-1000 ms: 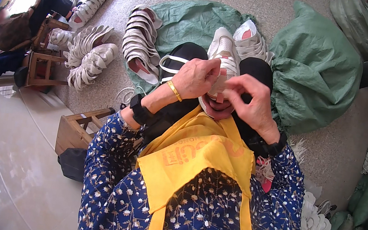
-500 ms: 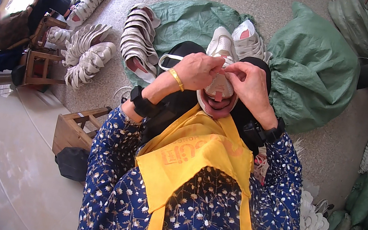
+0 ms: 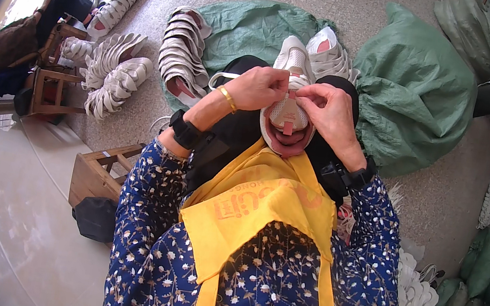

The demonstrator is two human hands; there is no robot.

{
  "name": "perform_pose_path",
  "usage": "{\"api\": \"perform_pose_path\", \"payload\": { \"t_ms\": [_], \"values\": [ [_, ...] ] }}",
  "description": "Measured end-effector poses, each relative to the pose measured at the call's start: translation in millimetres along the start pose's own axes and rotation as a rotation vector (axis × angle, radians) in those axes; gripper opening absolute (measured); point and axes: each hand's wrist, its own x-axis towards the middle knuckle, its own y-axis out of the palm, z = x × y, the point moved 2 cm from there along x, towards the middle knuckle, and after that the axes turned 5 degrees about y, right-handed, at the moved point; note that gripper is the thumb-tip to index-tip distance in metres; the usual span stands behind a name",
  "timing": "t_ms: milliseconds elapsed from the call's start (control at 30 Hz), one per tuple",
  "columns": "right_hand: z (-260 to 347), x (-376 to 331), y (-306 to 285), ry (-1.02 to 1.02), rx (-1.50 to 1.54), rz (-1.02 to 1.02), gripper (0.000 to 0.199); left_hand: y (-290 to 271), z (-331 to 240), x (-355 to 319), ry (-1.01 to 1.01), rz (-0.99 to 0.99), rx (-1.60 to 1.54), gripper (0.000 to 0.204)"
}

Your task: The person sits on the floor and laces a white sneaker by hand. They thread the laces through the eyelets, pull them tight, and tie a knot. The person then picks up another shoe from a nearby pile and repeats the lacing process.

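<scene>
A pale sneaker upper (image 3: 288, 116) with a pink lining rests between my knees, toe pointing away and collar toward me. My left hand (image 3: 259, 90) is closed in a pinch at the left side of its lacing. A white shoelace (image 3: 221, 76) loops out beside that hand. Across the tongue, my right hand (image 3: 327, 109) pinches at the right eyelet edge; its fingertips hide what lies between them. White lace crosses the throat of the upper between the two hands.
Nested stacks of shoe uppers (image 3: 183, 49) lie ahead on a green sheet (image 3: 245, 26) and farther left (image 3: 117, 86). A bulging green sack (image 3: 415, 96) stands at the right. Wooden stools (image 3: 89, 180) are on the left, and another person's leg (image 3: 68, 3) shows beyond.
My left hand has drawn slightly left, away from the right hand, uncovering more of the tongue. The right hand has shifted a little left and stays pinched at the upper.
</scene>
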Motion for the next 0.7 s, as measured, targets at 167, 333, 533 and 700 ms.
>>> {"api": "perform_pose_path", "payload": {
  "t_ms": [167,333,533,700],
  "values": [
    [-2,0,1,-0.013,0.006,-0.020,0.016,5,4,5,-0.012,0.000,0.043,0.012],
    [-9,-1,4,-0.029,0.051,-0.037,0.015,2,15,4,-0.139,0.045,-0.238,0.016],
    [-20,0,7,0.027,0.131,-0.015,0.016,0,16,5,-0.043,0.079,-0.183,0.015],
    [-25,0,9,0.036,0.210,-0.006,0.015,6,16,3,-0.065,0.035,-0.223,0.011]
  ]
}}
